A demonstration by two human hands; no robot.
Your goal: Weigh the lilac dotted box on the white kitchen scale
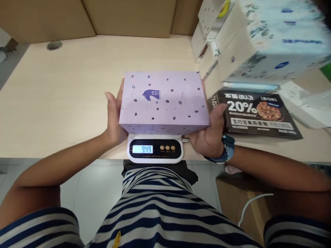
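Observation:
A lilac cardboard box (165, 100) dotted with small dark ovals, with a blue animal-head logo on top, is between my two hands. My left hand (115, 120) presses on its left side, thumb raised and fingers partly hidden by the box. Around the near right corner is my right hand (210, 132), its thumb up and its fingers mostly out of sight. Under the box's near edge a white kitchen scale (155, 159) shows, its lit display reading about 9.49. The box covers the scale's platform, so I cannot tell whether it rests there.
Right of my right hand lies a black snack box (258, 115). Behind it rise packs of tissues (287, 38) and white drawers (207, 32). A brown panel (129, 17) backs the pale desk (64, 96). Below the desk, a cardboard carton (232, 196) stands on the floor.

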